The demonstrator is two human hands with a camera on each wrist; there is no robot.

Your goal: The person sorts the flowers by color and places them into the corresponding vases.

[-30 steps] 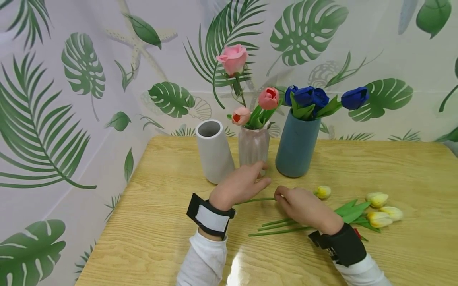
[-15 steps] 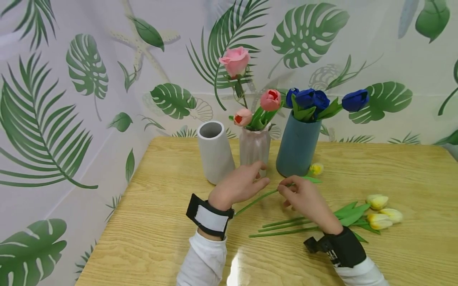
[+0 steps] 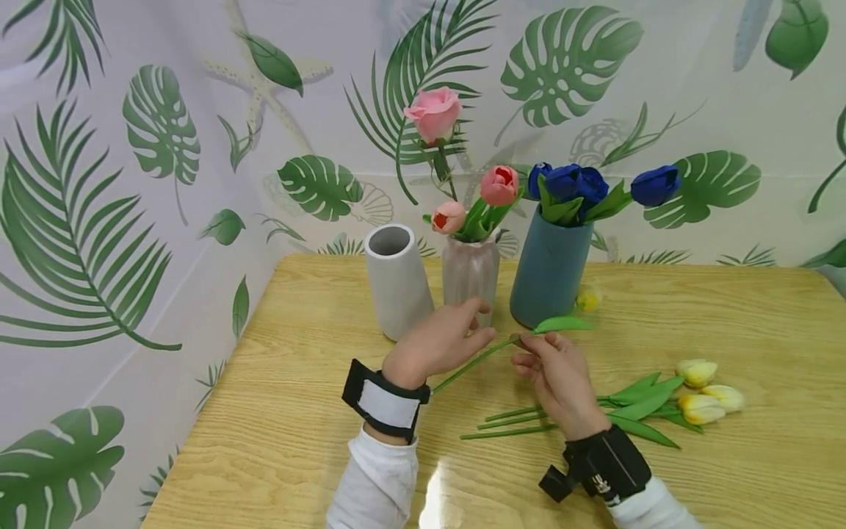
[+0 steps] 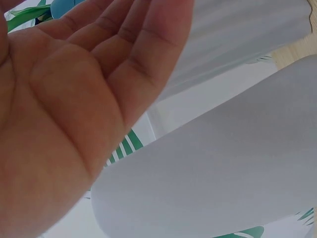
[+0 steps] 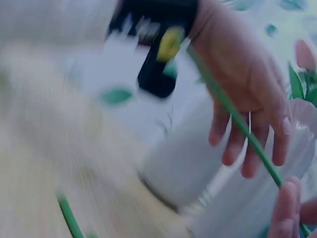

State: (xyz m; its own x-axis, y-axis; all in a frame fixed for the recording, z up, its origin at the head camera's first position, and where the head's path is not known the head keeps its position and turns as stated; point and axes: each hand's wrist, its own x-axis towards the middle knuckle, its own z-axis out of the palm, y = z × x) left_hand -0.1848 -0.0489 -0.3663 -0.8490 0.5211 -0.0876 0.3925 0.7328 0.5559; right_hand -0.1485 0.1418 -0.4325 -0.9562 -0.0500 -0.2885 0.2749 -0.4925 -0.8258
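OK, I've got the right hand [image 3: 563,378] right of centre, pinching a yellow tulip with a slim green stem [image 3: 485,355] just below its leaf. Long axis runs lower left to upper right: bloom by the tall blue-grey vase [image 3: 551,268], stem end at the black wrist strap with a white patch [image 3: 390,402]. Right hand's nearer the bloom; left hand [image 3: 439,340], fingers relaxed, gripping nothing, is nearer the stem end. Matte white cylindrical vase [image 3: 399,290] stands up-left.

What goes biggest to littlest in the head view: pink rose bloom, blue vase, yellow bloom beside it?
1. Blue vase
2. Pink rose bloom
3. Yellow bloom, a bit blurry
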